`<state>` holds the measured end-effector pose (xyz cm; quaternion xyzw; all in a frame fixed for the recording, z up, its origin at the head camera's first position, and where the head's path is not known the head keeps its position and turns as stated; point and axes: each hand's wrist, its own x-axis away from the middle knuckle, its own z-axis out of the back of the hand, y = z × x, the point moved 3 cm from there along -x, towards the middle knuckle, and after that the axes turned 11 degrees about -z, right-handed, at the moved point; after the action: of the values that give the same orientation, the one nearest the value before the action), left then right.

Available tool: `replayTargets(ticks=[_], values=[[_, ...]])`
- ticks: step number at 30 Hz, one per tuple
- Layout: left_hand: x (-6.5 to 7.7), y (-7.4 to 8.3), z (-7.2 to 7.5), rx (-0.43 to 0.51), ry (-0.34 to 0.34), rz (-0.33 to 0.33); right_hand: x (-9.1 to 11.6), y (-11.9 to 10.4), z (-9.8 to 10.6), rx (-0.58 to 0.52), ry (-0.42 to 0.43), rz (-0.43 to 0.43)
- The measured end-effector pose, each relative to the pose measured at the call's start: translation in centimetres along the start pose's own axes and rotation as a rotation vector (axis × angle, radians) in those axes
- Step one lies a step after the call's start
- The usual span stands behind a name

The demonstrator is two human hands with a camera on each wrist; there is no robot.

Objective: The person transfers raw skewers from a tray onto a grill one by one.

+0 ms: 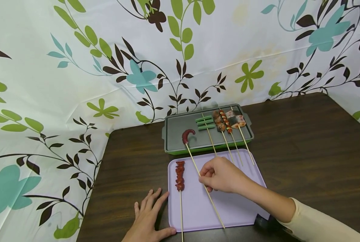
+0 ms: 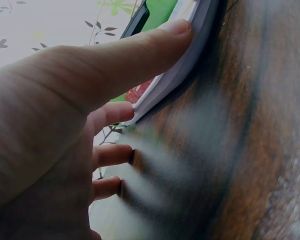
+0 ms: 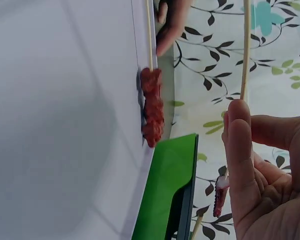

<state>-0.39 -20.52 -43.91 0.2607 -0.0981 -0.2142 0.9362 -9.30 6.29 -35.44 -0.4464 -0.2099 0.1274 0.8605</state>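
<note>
My right hand [image 1: 222, 174] pinches the wooden stick of an octopus tentacle skewer [image 1: 188, 136] partway along. Its dark red curled tip is over the left part of a grey electric griddle [image 1: 173, 126], while the stick's lower end slants across a lilac tray [image 1: 237, 210]. In the right wrist view, the thumb and fingers [image 3: 238, 130] close on that stick. My left hand [image 1: 148, 215] is spread on the table, with its thumb and index finger at the tray's left edge. A skewer of red meat chunks [image 1: 180, 176] lies along the tray's left side.
On the griddle's right half lie a green vegetable skewer [image 1: 205, 123], a brown meat skewer [image 1: 218, 121], a red-and-pale skewer [image 1: 226, 121] and a fish skewer [image 1: 236, 119]. Their sticks overhang towards the tray. A patterned sheet [image 1: 173, 80] hangs behind the dark wooden table [image 1: 313, 151].
</note>
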Motion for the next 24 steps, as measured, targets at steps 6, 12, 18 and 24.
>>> replayTargets(ticks=[6,12,18,24], values=[[0.0,0.1,0.0,0.014,-0.009,0.015,-1.6,-0.2,1.0,-0.019,0.006,-0.061],[0.1,0.0,0.0,0.005,0.013,-0.003,-3.4,-0.4,1.8,-0.037,0.015,-0.104],[0.2,-0.1,0.0,-0.005,0.021,-0.019,-5.2,-0.2,2.4,-0.084,0.022,-0.159],[0.2,0.0,-0.1,-0.021,0.041,-0.041,-6.5,0.0,2.9,-0.100,0.027,-0.204]])
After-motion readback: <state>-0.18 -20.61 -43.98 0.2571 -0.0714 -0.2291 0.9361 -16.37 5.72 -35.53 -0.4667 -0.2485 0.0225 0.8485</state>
